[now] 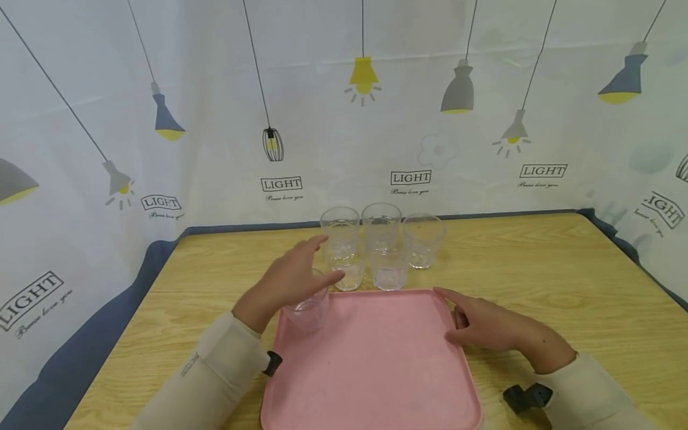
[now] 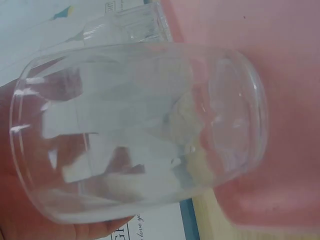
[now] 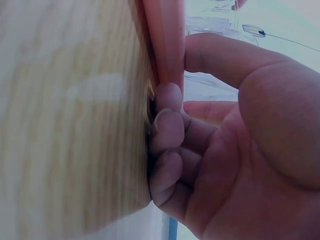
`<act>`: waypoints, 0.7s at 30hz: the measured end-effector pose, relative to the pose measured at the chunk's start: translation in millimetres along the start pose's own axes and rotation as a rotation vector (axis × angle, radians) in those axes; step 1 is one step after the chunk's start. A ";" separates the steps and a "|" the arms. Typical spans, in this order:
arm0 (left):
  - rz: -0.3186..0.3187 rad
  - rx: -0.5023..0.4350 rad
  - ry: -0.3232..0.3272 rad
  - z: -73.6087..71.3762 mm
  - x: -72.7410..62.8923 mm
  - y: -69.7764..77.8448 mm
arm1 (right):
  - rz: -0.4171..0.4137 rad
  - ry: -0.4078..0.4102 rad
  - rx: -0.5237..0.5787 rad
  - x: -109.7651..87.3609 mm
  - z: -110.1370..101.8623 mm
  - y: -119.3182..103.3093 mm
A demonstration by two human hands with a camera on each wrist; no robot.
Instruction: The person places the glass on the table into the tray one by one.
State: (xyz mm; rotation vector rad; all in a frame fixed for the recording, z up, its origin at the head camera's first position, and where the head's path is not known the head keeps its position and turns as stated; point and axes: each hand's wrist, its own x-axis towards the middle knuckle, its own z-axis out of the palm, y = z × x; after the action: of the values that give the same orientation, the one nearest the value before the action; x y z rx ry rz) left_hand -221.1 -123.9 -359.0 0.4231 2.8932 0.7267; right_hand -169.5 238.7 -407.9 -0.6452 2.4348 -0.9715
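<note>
A pink tray (image 1: 371, 364) lies on the table in front of me. At its far left corner stands a clear glass (image 1: 309, 313), which fills much of the left wrist view (image 2: 140, 135). My left hand (image 1: 292, 275) is above and beside this glass, fingers extended toward the other glasses and thumb spread apart. Just beyond the tray's far edge stand clear glasses, among them a front one (image 1: 389, 272) and one at the right (image 1: 423, 239). My right hand (image 1: 491, 325) holds the tray's right edge near the far corner; in the right wrist view the fingers (image 3: 167, 130) curl against its side.
The wooden table (image 1: 564, 269) reaches back to a white curtain (image 1: 333, 119) printed with lamps. Several glasses are bunched between the tray and the curtain. A black wrist mount (image 1: 527, 397) is at the right sleeve.
</note>
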 end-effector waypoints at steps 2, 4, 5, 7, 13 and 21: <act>-0.006 0.009 0.010 3.1 4.0 -0.3 | 0.003 -0.002 -0.009 0.5 0.1 0.5; -0.011 0.021 0.024 5.8 7.0 -0.4 | 0.003 -0.005 -0.012 0.8 0.3 1.0; -0.015 0.026 0.030 7.1 8.2 -0.2 | 0.003 -0.005 -0.015 1.0 0.4 1.1; -0.021 0.042 0.043 8.8 10.0 1.1 | 0.001 -0.004 -0.013 1.2 0.6 0.7; -0.031 0.076 0.071 11.7 12.9 7.0 | -0.004 -0.007 0.005 1.9 1.1 0.4; -0.058 0.074 0.066 13.6 15.3 10.7 | -0.008 0.005 -0.011 1.1 -0.3 1.3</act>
State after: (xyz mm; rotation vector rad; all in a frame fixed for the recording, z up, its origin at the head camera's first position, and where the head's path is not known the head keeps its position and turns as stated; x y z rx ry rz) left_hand -230.5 -104.2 -366.6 0.3273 2.9877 0.6378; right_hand -170.8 239.0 -408.9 -0.6569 2.4455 -0.9644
